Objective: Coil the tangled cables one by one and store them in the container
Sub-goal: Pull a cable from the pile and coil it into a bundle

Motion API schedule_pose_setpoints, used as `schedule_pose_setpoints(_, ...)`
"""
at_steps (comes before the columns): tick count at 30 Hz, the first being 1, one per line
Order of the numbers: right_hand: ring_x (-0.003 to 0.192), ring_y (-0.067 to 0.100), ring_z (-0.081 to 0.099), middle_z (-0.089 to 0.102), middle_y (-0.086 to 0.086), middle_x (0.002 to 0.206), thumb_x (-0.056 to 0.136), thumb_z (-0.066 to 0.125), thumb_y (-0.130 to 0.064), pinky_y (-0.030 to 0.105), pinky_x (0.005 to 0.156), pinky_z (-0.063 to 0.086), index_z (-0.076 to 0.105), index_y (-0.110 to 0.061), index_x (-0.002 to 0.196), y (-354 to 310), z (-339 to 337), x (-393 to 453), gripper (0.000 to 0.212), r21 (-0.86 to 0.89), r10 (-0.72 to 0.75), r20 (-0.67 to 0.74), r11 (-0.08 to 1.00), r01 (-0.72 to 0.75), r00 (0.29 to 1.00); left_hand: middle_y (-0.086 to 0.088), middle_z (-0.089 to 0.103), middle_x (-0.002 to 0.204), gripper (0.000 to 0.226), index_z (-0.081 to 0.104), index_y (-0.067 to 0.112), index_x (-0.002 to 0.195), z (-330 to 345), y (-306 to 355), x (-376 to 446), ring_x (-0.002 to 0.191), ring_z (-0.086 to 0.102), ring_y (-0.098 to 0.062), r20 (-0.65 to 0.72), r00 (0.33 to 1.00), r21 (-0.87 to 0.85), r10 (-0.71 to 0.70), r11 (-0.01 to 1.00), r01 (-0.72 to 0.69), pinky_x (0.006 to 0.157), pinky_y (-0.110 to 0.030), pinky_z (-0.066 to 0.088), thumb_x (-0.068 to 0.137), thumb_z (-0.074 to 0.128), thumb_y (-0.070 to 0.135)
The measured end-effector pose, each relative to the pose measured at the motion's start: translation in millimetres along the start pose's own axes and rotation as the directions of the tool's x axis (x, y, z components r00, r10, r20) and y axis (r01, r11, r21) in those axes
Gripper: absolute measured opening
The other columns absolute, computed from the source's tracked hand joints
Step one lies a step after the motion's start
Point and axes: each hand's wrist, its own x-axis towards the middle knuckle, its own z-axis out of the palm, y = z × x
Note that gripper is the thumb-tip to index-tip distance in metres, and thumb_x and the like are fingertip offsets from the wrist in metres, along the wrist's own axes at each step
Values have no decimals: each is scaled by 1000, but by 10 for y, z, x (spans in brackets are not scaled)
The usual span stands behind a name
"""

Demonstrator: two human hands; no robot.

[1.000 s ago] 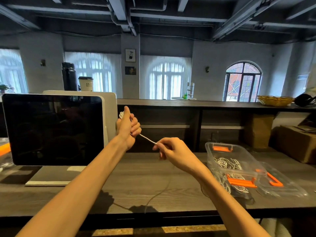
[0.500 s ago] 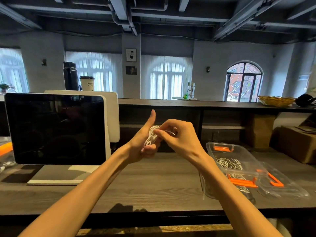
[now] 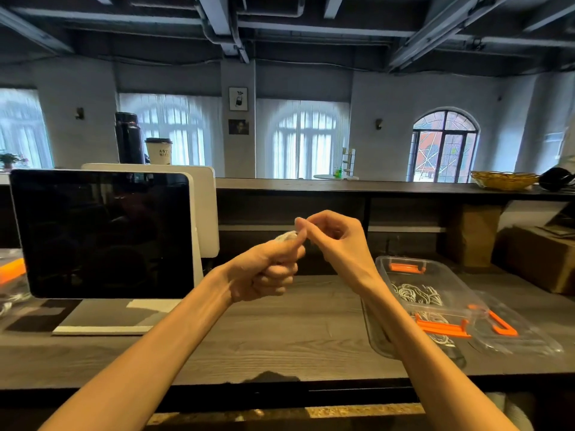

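Above the dark wood-grain bench (image 3: 280,337), the left hand (image 3: 264,269) is gripping a coiled white cable (image 3: 284,236); the right hand (image 3: 336,241) is pinching its end. The clear container (image 3: 435,284) is sitting right of the fingers, arched windows (image 3: 305,141) glowing behind.

- There is a single view, from a wide-angle camera worn on the person's head.
- It faces forward and slightly down across a dark wooden counter (image 3: 280,337), whose near edge runs along the bottom of the frame.
- Both forearms enter from the near bottom corners; the left hand (image 3: 264,269) and right hand (image 3: 339,241) meet close to the lens, about centre frame.
- The angle is wide enough to take in a monitor (image 3: 102,231) at left, a clear container (image 3: 435,275) at right, and the far windows and ceiling beams.
- Straight lines bow towards the edges.
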Motion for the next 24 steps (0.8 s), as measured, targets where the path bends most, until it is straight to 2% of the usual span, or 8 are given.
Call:
schedule_pose_setpoints(3,68,13,64,69,-2,75,103,61,-29,36,64,54,75,-15,91,132,136,-91,23,-231,-35,2,972,35,999,5,34,44,48,41,18,63,-25,27,114,32,30,-6,-253,964,-137,75,984,-113,37,-16,19,99,55,47)
schedule_pose_setpoints(7,63,14,60,65,-1,74,103,56,-24,46,62,53,69,-13,85,225,308,-243,25,-488,-52,95,868,93,994,-1,45,54,47,52,12,70,-96,-27,249,38,36,-8,-634,761,96,140,990,-102,36,-16,28,100,54,48)
schedule_pose_setpoints(10,69,18,61,65,2,82,100,58,-19,46,67,55,66,-12,88,148,394,-279,16,-552,-41,174,823,131,984,-8,57,67,49,67,6,86,-59,-87,308,54,51,-14,-693,696,196,189,978,-70,56,-26,45,102,50,49)
schedule_pose_setpoints(13,72,18,62,65,2,88,100,58,-17,41,68,57,65,-12,96,91,459,-284,9,-590,-38,225,790,167,974,-8,65,74,43,63,9,81,-35,-83,329,68,64,-17,-737,659,90,149,988,-124,71,-32,55,101,53,45)
schedule_pose_setpoints(16,67,20,59,62,1,84,106,51,-21,38,61,49,62,-14,94,88,494,-351,17,-642,-29,280,737,209,960,-12,69,80,39,53,11,76,-106,2,295,78,76,-26,-703,708,-189,73,940,-285,74,-40,62,103,54,39)
schedule_pose_setpoints(18,66,21,58,62,-1,83,106,51,-22,39,60,47,63,-16,95,87,469,-414,17,-660,-25,359,700,273,933,-7,59,64,37,52,11,76,-162,37,252,63,72,-21,-668,741,-285,71,895,-343,67,-43,63,104,52,36)
schedule_pose_setpoints(21,68,17,60,65,-6,85,105,50,-29,41,63,54,66,-21,100,24,379,-452,18,-638,-79,471,658,401,879,2,45,50,39,52,14,75,-229,38,202,39,44,-8,-698,709,-117,102,960,-253,45,-25,50,103,52,40)
schedule_pose_setpoints(24,71,14,62,68,-9,85,103,50,-37,40,62,53,71,-25,99,-119,313,-375,25,-598,-171,504,638,485,846,2,48,49,38,53,13,79,-235,-11,156,40,45,-9,-692,701,199,171,979,-42,44,-23,44,103,52,43)
